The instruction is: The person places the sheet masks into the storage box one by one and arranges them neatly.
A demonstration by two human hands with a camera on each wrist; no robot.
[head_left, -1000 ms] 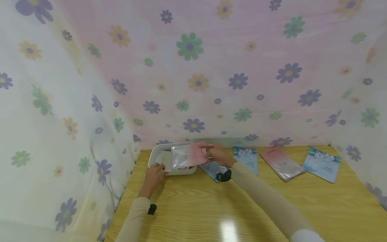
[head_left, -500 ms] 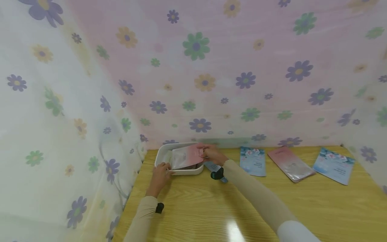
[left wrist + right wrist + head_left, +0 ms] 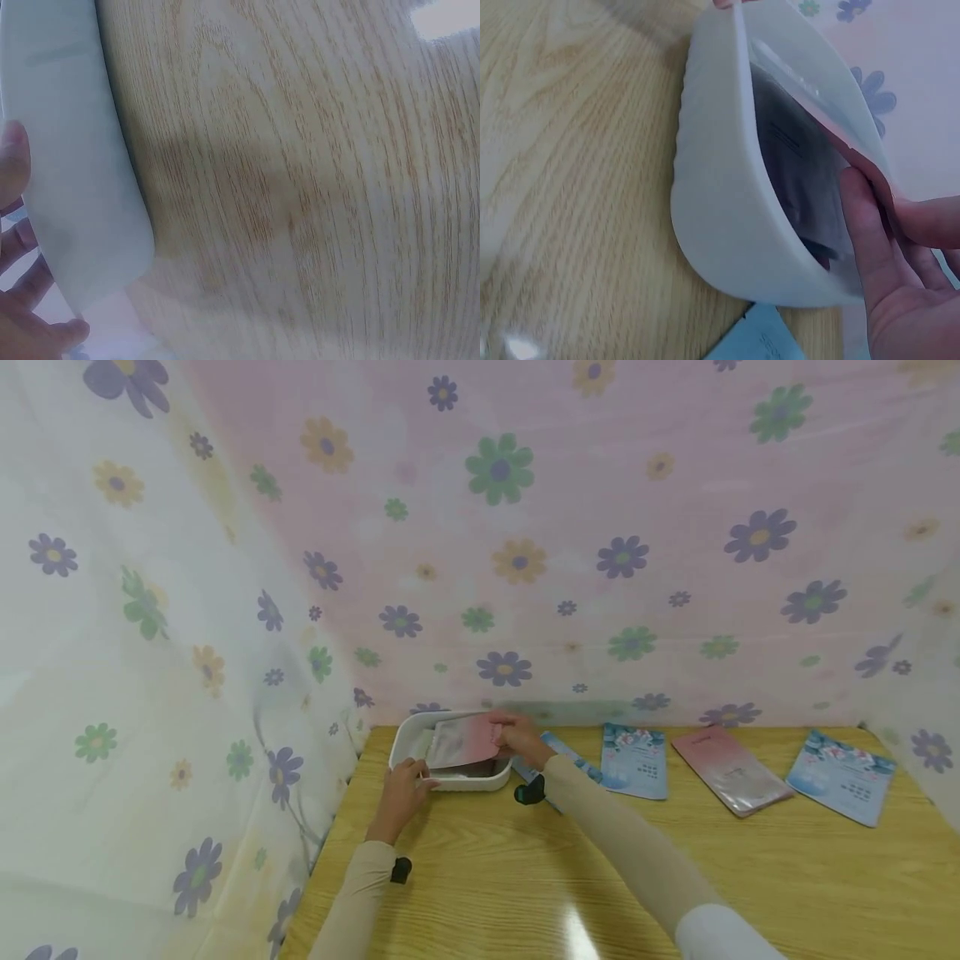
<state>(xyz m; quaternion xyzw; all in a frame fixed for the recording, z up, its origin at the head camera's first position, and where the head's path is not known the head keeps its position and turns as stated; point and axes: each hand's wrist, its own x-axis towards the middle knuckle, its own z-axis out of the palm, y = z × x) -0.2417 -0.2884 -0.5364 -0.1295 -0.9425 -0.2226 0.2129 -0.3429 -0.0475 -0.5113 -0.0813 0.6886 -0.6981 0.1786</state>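
Pink packet (image 3: 465,742), pinched by the right hand (image 3: 522,739), is best lowered flat into the tub (image 3: 476,784) beneath those fingers; the left hand (image 3: 401,790) pinches its rim (image 3: 744,97).

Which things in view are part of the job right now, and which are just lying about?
In the job:
- pink-and-silver packet, pinched in the right hand
- white bin, left hand at its rim

Apparently just lying on the table:
- partly hidden blue packet by the bin
- middle blue packet
- second pink packet
- far-right blue packet
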